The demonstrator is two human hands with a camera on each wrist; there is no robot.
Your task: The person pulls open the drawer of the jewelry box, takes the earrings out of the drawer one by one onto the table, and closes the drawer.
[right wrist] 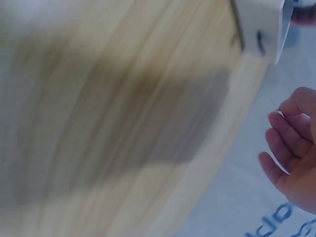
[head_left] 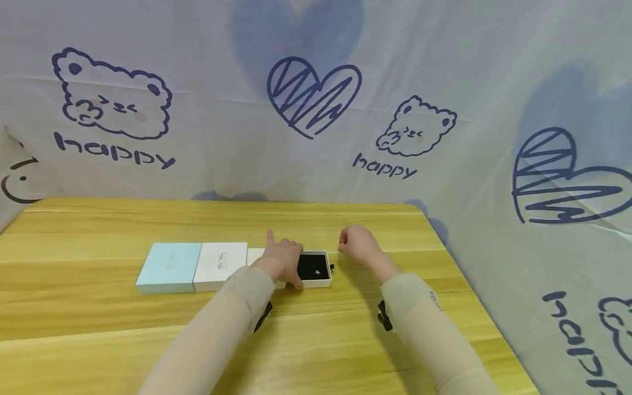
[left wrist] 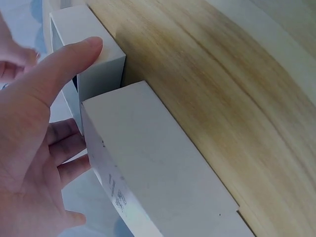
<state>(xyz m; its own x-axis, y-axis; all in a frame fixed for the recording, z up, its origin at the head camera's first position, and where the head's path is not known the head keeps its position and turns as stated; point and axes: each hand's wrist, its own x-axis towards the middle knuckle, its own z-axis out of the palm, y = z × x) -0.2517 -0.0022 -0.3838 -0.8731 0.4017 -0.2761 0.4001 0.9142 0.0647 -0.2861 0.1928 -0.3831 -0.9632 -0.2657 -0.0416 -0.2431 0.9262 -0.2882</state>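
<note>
White tray (head_left: 317, 284), one, shallow, with black lining (head_left: 308, 264) and black pull tab (head_left: 332, 266) on its right end; situated at centre of the head frame, slightly below the middle, on a wood-grain table (head_left: 79, 312). On the lining, toward its lower right: one small pale star-shaped piece (head_left: 317, 272). Left hand (head_left: 282, 259): grasping the white tray at its left part, thumb along the near wall, other fingers on the far side. Smaller white box (head_left: 254, 255), one, just left of the tray and partly covered by that hand; the join between the two is hidden in the head view. Right hand (head_left: 359, 244): raised right of the tray, apart from it, fingers curled; in the right wrist view, at the right edge, thumb and forefinger pinch a tiny thin item (right wrist: 278, 109), too small to identify. Printed white box (head_left: 221, 263), one, closed, left of centre, with lettering on its top. Light-blue box (head_left: 170, 265), one, closed, farther left and touching the printed box. Sleeves, pale, a pair, entering from the lower edge, each with a black strap (head_left: 384, 315) near the cuff. Cloth backdrop (head_left: 217, 60), pale, filling the upper frame, bearing hearts, bear faces and the word "happy" in blue.
</note>
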